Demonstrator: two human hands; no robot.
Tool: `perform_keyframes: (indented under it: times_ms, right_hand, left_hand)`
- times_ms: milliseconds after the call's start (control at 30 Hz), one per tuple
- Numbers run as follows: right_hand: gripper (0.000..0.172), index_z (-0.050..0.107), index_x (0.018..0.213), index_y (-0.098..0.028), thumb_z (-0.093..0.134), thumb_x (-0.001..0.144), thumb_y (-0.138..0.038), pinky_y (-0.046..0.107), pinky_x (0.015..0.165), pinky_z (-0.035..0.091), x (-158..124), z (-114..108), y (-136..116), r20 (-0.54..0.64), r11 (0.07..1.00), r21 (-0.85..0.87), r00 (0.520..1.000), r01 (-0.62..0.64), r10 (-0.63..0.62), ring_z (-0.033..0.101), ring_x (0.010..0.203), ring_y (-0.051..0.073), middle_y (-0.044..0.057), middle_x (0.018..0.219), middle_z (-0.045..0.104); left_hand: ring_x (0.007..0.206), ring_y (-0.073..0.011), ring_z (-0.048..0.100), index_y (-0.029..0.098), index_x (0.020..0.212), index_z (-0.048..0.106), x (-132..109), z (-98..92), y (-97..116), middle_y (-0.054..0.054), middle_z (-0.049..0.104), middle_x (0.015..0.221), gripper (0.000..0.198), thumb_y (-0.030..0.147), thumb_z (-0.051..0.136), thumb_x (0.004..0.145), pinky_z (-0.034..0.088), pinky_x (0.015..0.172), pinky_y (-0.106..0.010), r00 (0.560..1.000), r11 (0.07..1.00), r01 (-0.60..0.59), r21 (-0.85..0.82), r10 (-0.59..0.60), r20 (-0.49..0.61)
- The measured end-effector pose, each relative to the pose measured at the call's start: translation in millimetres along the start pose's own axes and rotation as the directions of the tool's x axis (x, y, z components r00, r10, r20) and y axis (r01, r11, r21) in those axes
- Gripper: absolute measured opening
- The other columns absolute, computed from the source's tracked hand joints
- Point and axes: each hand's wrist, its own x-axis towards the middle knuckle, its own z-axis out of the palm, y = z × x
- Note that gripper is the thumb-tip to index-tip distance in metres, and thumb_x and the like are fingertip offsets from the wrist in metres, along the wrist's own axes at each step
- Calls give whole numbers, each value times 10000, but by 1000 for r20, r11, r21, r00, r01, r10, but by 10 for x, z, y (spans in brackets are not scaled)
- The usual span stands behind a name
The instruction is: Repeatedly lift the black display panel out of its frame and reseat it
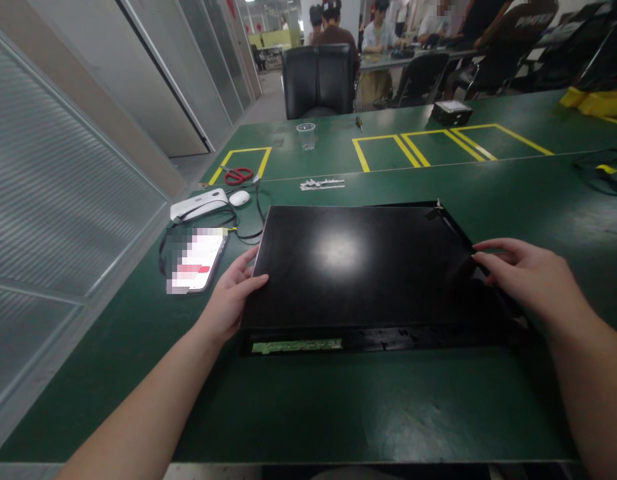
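A flat, glossy black screen panel (338,273) lies over a shallow black frame (388,338), whose border shows along the near, right and far right sides. The panel looks slightly shifted to the left in it. A green circuit strip (297,346) shows along the near left edge. My left hand (235,290) is closed on the panel's left edge, thumb on top and fingers at the side, partly hidden. At the opposite side, my right hand (525,270) pinches the frame's right border between thumb and fingers.
Left of the panel lie a lit phone (201,260), a white device (199,204) with black cables, a white mouse (239,198) and red-handled scissors (238,175). Beyond stand a plastic cup (307,137) and a black box (451,113). Several people sit farther back.
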Motion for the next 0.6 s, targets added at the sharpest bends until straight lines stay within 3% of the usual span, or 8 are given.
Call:
perform_keyframes:
  times_ms: [200,600]
  right_hand:
    - [490,808,1033,-284,642,689,-590,421,725,472,9,5,17,7,1000,-25,1000,14,-14,671,654,264,1,599,686]
    - [494,816,967,-274,609,657,-598,439,752,491,-36,-30,-105,11,999,-49,1000,8,-7,666,635,277,17,581,683]
  left_hand:
    - [1070,-365,820,192,1568,545,-7,-7,12,-123,842,1191,947,150,905,694,692,892,-442,1000,1000,1,11,0,-14]
    - [863,-307,840,212,1455,582,5,10,13,-56,855,1036,914,162,945,617,716,768,-397,1000,1000,0,10,0,-27]
